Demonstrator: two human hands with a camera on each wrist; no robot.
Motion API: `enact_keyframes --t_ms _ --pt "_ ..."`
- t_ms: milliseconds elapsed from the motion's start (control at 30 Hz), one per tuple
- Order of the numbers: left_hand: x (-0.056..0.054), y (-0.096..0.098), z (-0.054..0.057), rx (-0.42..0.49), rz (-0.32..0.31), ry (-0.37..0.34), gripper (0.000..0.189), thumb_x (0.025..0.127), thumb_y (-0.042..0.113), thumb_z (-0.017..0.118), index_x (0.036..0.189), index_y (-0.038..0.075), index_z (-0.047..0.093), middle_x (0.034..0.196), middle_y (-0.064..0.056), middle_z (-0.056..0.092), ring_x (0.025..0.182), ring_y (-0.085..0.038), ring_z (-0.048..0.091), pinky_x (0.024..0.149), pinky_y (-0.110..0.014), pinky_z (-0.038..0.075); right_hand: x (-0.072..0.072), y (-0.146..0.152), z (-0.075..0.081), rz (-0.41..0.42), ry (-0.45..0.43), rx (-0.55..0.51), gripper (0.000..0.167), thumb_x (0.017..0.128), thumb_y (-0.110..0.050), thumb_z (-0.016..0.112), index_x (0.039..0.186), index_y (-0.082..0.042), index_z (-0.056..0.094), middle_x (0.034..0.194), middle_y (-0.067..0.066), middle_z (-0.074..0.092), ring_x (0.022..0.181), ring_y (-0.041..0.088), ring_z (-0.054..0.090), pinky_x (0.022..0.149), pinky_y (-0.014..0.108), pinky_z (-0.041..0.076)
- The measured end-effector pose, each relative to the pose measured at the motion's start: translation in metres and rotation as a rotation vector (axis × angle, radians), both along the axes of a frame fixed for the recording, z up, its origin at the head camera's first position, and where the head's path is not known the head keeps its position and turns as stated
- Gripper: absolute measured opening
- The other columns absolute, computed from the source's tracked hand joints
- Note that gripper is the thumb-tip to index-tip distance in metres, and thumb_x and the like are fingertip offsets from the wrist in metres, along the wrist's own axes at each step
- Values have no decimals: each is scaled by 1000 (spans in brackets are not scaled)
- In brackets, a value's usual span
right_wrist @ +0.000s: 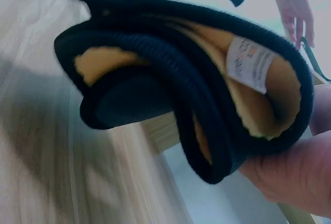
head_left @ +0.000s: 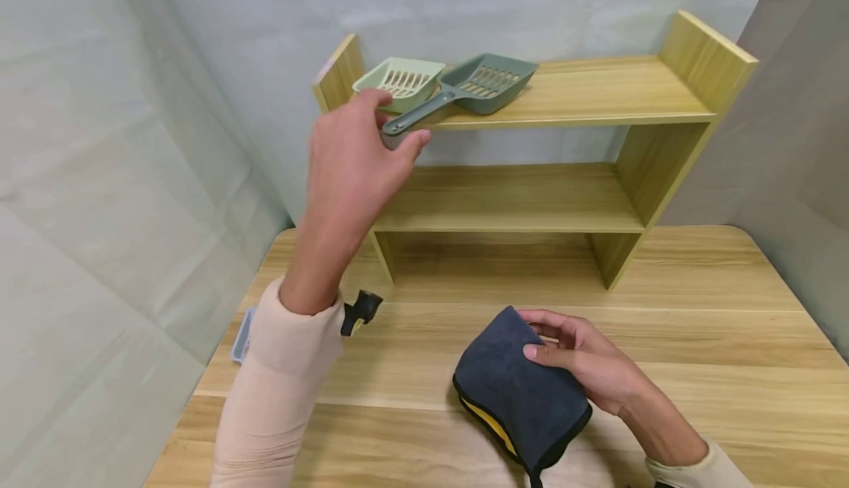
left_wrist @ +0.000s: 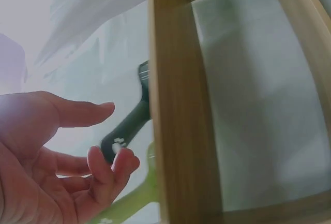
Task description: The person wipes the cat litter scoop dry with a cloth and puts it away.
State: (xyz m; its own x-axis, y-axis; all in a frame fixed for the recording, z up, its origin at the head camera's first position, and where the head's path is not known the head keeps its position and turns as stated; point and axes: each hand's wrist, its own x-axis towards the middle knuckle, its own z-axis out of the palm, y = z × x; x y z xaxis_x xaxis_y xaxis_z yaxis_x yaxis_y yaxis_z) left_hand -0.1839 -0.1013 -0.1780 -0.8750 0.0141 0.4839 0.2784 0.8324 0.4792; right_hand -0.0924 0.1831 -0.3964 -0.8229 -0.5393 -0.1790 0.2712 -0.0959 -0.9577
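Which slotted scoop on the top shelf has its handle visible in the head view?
The dark grey-green scoop, on the right: its handle ends near the left hand. The pale green scoop shows no handle there.

This looks like a screened-off booth: creased, pale sheets (head_left: 126,149) hang behind and on both sides, close around a wood-grain tabletop (head_left: 723,318). A plain wooden shelf (head_left: 597,90) stands on it. The goods are household ones: a pale scoop (head_left: 401,81) and a dark scoop (head_left: 451,93) up top, and a folded cloth (head_left: 520,385). Whether home or lab lies beyond the sheets cannot be told.
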Motion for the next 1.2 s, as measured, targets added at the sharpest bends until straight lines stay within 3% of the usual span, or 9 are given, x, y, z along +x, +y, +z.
enact_keyframes --t_ms 167,367,467,633,800,1067,1100,1200 --pt "27 -14 -8 16 -25 55 49 97 29 81 136 1 69 112 -15 78 85 -29 76 91 -46 56 1 1 0 3 12 -36 59 106 -4 64 161 -2 43 135 2 67 118 17 72 93 34 63" --pt "57 -40 -30 71 -41 96 46 93 27 86 131 4 73 109 -12 79 84 -28 78 87 -47 57 0 3 -1 0 10 -44 62 103 -1 68 160 -2 45 135 2 68 116 18 73 91 35 64" --pt "68 -59 -45 99 -28 53 44 93 26 86 131 7 74 109 -10 79 86 -26 79 76 -32 60 -1 5 -2 -13 1 -31 64 102 -1 69 161 -4 45 137 1 68 119 18 72 92 35 64" --pt "76 -91 -72 101 5 1 45 94 25 85 133 6 74 111 -13 80 88 -29 79 71 -3 46 -2 11 -4 -48 1 -20 61 102 -1 68 159 -12 51 136 -4 67 123 15 70 93 34 63" --pt "77 -117 -95 92 38 -45 46 96 26 83 134 3 73 112 -17 79 91 -33 79 71 0 44 -3 18 -6 -57 -8 -42 58 103 1 66 156 -18 55 134 -2 66 121 16 71 91 34 64" --pt "84 -156 -137 66 78 -160 50 97 28 82 136 0 70 120 -21 77 99 -35 77 73 -1 46 -5 21 -9 -40 5 -67 57 104 2 64 157 -17 55 134 -2 66 121 16 71 90 35 64" --pt "86 -161 -142 61 77 -174 50 97 28 82 136 0 70 122 -21 77 99 -32 77 74 -1 46 -6 21 -9 -40 9 -67 57 104 2 64 157 -17 54 134 -2 66 121 16 71 90 34 64" --pt "92 -176 -156 46 72 -217 50 97 29 83 136 2 70 128 -19 76 100 -8 75 78 -1 47 -7 21 -9 -44 8 -65 57 104 2 64 157 -17 55 134 -3 66 120 15 71 89 34 64"
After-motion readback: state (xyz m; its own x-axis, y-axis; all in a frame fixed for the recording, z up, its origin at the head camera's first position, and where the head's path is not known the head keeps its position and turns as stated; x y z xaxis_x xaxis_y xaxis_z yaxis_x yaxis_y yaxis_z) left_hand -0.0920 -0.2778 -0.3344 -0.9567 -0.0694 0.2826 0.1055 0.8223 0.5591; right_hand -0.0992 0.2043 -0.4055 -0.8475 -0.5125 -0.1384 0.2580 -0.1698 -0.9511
